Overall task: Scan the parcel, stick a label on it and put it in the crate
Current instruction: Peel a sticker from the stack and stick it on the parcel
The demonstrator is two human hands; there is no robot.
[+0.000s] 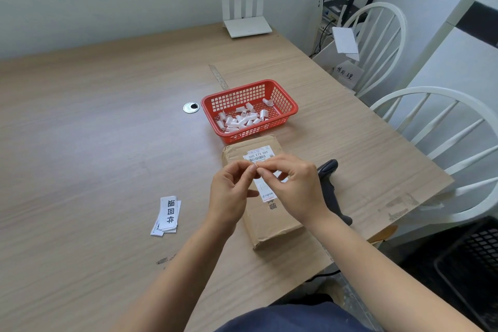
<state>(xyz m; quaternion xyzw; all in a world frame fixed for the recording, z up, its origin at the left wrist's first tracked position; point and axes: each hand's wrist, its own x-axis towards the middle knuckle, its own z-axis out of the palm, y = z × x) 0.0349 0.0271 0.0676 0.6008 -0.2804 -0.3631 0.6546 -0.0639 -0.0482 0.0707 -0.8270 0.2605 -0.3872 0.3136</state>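
A brown cardboard parcel (269,221) lies flat on the wooden table (94,129), with a white barcode sticker (258,156) on its top. Above the parcel my left hand (231,191) and my right hand (293,186) meet fingertip to fingertip, pinching a small white label (259,173) between them. The label is mostly hidden by my fingers. A black handheld scanner (330,188) lies on the table just right of the parcel. A small stack of white labels with black print (168,214) sits to the left of my hands.
A red plastic basket (285,113) with several curled white paper strips stands just behind the parcel. A white router (246,27) is at the far edge, a round metal grommet (191,107) mid-table. Two white chairs (431,121) and a black crate (474,269) stand to the right.
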